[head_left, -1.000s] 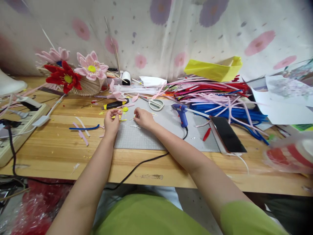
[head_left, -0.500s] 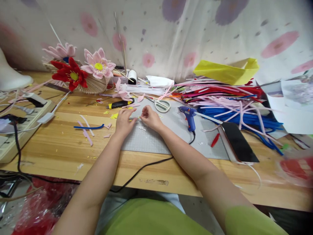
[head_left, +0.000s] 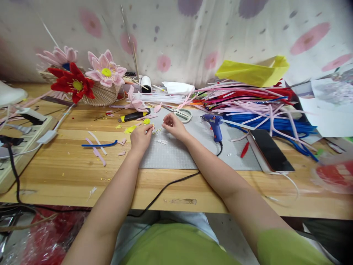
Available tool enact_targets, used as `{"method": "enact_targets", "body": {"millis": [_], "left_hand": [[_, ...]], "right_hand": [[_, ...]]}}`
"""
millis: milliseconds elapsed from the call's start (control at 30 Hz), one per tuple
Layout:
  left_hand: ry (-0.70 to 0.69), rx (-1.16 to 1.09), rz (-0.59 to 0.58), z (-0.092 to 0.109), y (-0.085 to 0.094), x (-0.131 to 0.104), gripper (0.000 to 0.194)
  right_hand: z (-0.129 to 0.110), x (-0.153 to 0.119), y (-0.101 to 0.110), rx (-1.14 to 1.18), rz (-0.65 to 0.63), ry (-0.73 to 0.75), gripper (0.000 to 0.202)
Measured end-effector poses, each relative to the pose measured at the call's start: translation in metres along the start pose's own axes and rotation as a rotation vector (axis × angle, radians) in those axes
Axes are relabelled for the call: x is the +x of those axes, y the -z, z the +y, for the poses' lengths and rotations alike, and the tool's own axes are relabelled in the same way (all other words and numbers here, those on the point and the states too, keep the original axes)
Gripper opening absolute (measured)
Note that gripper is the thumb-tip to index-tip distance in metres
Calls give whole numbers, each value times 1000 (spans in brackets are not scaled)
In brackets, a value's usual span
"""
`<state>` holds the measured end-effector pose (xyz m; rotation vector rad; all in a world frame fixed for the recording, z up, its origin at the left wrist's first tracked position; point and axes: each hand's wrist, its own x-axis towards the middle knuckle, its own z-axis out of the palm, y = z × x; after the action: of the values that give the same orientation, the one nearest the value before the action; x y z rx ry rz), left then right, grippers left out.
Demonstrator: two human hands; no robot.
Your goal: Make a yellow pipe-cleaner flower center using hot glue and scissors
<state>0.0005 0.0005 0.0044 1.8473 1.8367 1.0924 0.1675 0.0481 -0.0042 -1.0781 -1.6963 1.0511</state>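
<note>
My left hand (head_left: 141, 138) is closed in a pinch over the cutting mat (head_left: 171, 158), with the tip of a tiny pale strip (head_left: 153, 126) showing at its fingertips. Opposite it, my right hand (head_left: 174, 126) has its fingers curled together; whatever they hold is too small to name. Between the hands lie thin yellow-tipped strips (head_left: 157, 130), and just below them a few short white strips (head_left: 160, 141). Beyond my left fingers are a round yellow disc (head_left: 146, 121) and yellow scraps (head_left: 130, 129). Scissors (head_left: 185, 115) lie behind my right hand.
A blue glue gun (head_left: 214, 127) stands on the mat's right, near a phone (head_left: 271, 151). Pipe cleaners (head_left: 264, 116) are heaped behind. Fuzzy flowers (head_left: 106, 71) stand back left, with a utility knife (head_left: 134, 116) nearby. A power strip (head_left: 30, 147) lies at far left.
My hands have moved a little apart, and thin yellow-tipped strips now show between them. My left fingers have drawn into a pinch. The yellow disc has come into sight, and the whole view has shifted slightly.
</note>
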Motion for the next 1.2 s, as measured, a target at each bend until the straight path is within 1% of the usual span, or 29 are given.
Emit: {"method": "enact_targets", "body": {"millis": [67, 167, 233, 367, 467, 600, 700, 767, 833, 967, 1100, 1200], "left_hand": [[-13, -26, -6, 1, -1, 0, 19], [-12, -66, -43, 3, -2, -1, 20], [-13, -74, -68, 5, -3, -2, 21], [3, -76, -81, 6, -4, -2, 22], [31, -93, -69, 7, -4, -2, 24], [87, -230, -36, 3, -5, 0, 25], [129, -319, -49, -4, -8, 3, 24], [128, -360, -45, -9, -10, 5, 24], [105, -396, -16, -13, -11, 7, 26], [97, -396, 90, -17, -10, 8, 28], [132, -378, 157, -19, -7, 10, 27], [140, -390, 169, -18, -8, 11, 25]], "right_hand": [[2, -2, -3, 20, -38, 14, 21], [4, -3, -11, 158, -94, -9, 28], [5, -2, -16, 238, -107, -32, 32], [6, 0, -21, 269, -84, -67, 31], [10, 2, -22, 255, -34, -85, 28], [17, 5, -15, 149, 59, -88, 20], [18, 4, -8, 40, 106, -72, 17], [14, 1, -5, -44, 73, -24, 18], [8, -4, -5, -149, 9, 39, 22], [-6, -11, -13, -413, -92, 134, 25], [-12, -12, -24, -606, -106, 122, 25], [-11, -11, -27, -631, -98, 104, 25]]}}
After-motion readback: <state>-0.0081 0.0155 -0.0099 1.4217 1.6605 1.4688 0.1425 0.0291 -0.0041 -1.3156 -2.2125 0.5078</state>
